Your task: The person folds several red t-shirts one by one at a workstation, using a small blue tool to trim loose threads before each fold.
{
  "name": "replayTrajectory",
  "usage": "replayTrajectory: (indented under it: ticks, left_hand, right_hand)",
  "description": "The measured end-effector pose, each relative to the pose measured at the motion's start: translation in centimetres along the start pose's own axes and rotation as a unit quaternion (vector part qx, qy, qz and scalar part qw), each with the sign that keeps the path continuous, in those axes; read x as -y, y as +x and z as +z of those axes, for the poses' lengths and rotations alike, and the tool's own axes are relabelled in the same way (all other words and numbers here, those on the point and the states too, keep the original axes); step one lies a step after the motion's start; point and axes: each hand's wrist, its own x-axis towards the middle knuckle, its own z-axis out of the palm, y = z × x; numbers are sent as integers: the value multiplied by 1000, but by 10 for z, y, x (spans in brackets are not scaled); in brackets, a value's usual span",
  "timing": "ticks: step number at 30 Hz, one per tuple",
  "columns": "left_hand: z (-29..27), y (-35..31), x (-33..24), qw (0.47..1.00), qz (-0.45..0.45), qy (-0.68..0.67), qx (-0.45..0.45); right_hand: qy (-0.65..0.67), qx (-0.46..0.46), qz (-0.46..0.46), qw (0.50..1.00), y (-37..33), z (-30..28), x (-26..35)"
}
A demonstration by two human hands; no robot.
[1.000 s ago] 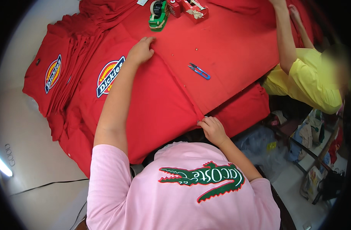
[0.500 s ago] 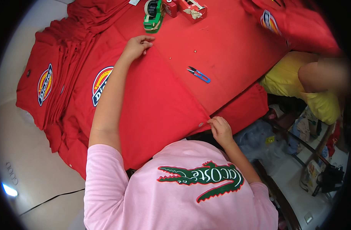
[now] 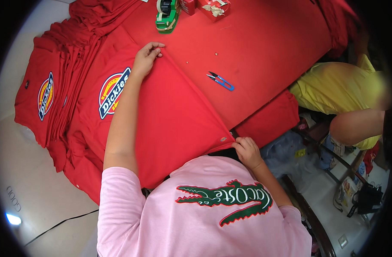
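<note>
A red T-shirt point(image 3: 174, 111) lies spread before me, a round printed logo point(image 3: 114, 93) on its left part beside my left forearm. My left hand point(image 3: 147, 59) pinches its far edge, thumb against the fingers. At the near right corner, close to a small oval tag point(image 3: 223, 139), my right hand point(image 3: 247, 152) has the hem between its fingertips. The edge runs nearly straight between my two hands. Beyond that edge, on the red tabletop point(image 3: 264, 55), lie blue-handled thread snips point(image 3: 220, 81), touched by neither hand.
Stacked red shirts point(image 3: 46, 94) cover the left side. A green tape dispenser point(image 3: 166, 19) and a red box point(image 3: 213, 9) stand at the back. At the right is another person in yellow clothing point(image 3: 328, 88). A folded red garment point(image 3: 268, 118) hangs near the table's right edge.
My left hand has shifted slightly left and the shirt's edge with it, so more of the logo shows. The red garment at upper right has been drawn away toward the other person.
</note>
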Motion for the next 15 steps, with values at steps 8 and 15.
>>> replayTrajectory:
  ticks: [8,15]
  left_hand:
    - [31,-90,-47,931,140,304,-149]
    - [81,-275,-7,865,-1,435,-249]
  right_hand:
    - [-2,-78,87,993,6,-19,-11]
    - [-4,-129,-5,992,86,-14,-7]
